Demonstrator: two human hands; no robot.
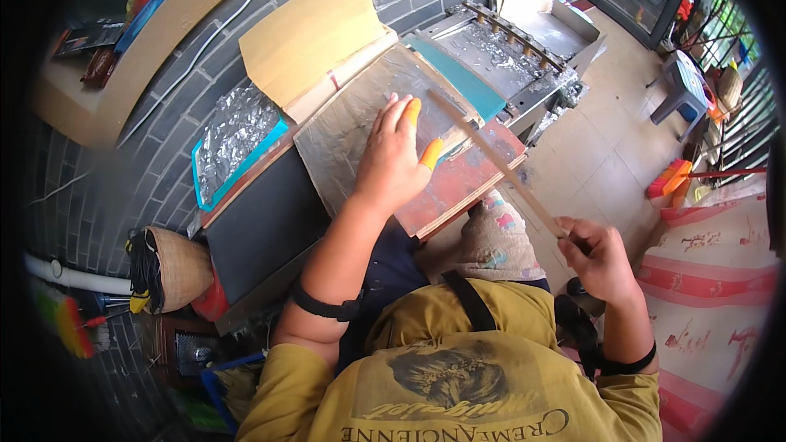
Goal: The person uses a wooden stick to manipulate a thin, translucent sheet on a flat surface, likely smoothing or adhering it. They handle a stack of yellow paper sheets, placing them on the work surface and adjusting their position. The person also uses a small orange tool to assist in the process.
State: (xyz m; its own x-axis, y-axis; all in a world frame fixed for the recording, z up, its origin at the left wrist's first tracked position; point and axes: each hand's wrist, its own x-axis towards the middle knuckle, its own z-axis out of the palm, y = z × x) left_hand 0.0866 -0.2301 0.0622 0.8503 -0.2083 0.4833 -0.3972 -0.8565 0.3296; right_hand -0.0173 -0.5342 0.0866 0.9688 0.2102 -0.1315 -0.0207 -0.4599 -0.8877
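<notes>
My left hand (396, 162), with orange covers on its thumb and one finger, rests over the right part of a grey-brown sheet-covered board (344, 129). Nothing shows in its grasp. Out to the right, my right hand (589, 255) grips one end of a long thin wooden stick (509, 172). The stick slants up and left, its far end over the right part of the covered board. Under the board lies a reddish wooden board (473, 178). A yellow-brown card (313, 37) stands behind.
Crumpled foil fills a turquoise tray (236, 141) at the left. Behind on the right are a blue-green ribbed sheet (454, 73) and a metal rack with foil scraps (497, 55). A woven basket (181, 267) sits lower left; a grey stool (681, 95) stands right.
</notes>
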